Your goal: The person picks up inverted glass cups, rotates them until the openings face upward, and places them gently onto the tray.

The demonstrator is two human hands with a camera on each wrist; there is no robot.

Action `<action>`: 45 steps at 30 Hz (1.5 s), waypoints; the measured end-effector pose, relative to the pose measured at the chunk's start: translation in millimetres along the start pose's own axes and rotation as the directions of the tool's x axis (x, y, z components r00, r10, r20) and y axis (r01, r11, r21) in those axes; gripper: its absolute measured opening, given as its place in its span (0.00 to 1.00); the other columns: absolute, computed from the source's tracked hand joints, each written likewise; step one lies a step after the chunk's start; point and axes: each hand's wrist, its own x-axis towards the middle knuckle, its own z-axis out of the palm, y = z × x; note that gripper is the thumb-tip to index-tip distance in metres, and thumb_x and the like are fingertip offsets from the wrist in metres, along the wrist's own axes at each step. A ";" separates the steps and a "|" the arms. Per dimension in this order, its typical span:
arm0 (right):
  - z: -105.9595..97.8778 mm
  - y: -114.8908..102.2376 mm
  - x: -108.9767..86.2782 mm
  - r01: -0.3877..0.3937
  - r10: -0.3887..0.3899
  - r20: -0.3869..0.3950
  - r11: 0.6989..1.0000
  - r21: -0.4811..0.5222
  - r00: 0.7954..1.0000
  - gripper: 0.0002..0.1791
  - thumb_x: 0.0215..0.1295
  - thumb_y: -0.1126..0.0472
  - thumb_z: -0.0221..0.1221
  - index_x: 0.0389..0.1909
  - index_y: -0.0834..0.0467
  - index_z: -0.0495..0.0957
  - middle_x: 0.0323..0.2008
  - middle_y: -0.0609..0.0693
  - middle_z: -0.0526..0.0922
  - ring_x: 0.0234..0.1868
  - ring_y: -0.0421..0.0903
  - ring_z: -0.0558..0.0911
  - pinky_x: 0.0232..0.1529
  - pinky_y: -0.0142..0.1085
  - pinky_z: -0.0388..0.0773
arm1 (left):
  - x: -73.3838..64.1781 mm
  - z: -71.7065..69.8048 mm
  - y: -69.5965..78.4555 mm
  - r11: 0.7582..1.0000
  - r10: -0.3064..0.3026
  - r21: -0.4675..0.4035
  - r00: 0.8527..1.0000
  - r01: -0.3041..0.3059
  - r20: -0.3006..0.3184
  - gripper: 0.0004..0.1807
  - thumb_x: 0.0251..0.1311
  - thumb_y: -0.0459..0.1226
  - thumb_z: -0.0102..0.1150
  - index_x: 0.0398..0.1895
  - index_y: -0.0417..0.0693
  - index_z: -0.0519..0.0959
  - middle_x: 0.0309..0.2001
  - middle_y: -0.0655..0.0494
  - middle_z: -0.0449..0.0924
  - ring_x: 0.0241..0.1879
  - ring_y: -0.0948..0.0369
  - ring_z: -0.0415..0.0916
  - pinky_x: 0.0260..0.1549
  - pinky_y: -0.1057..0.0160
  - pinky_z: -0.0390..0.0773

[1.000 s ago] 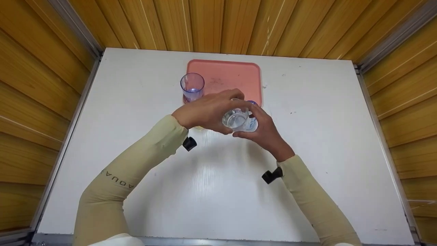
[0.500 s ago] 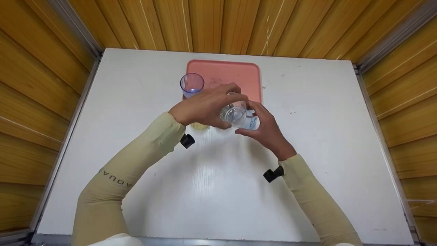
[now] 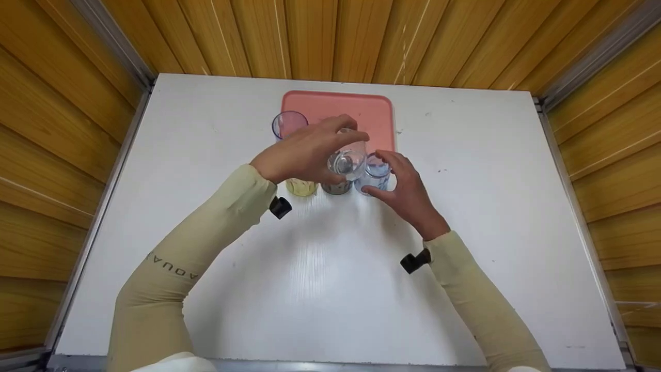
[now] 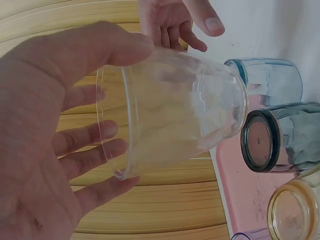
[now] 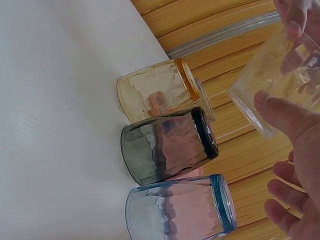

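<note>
My left hand (image 3: 302, 152) holds a clear cup (image 4: 175, 100) near its rim, thumb on one side and fingers on the other. The cup is in the air above the row of cups, its narrower base turned towards them. My right hand (image 3: 410, 194) stands with spread fingers beside the blue cup (image 5: 175, 210) and holds nothing; in the right wrist view its thumb overlaps the clear cup, and touch is unclear. Next to the blue cup stand a grey cup (image 5: 167, 145) and a yellow cup (image 5: 155, 90), upside down with thick bases up.
A pink tray (image 3: 374, 113) lies on the white table (image 3: 465, 155) behind the cups. The purple cup (image 3: 281, 124) stands at its left end, partly hidden by my left hand. Wooden panel walls (image 3: 330, 41) enclose the table's back and sides.
My left hand has moved back and slightly left with the clear cup. The right hand has come away from it, uncovering the blue, grey and yellow cups.
</note>
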 end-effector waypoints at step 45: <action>2.8 20.4 23.1 -0.268 0.296 0.114 0.941 -0.207 0.948 0.42 0.61 0.45 0.63 0.72 0.51 0.57 0.71 0.52 0.60 0.71 0.51 0.62 0.70 0.49 0.64 | 9.4 -9.5 -21.4 0.987 -0.147 -0.081 0.985 0.140 -0.093 0.43 0.47 0.54 0.71 0.69 0.67 0.65 0.65 0.57 0.65 0.59 0.58 0.70 0.58 0.52 0.77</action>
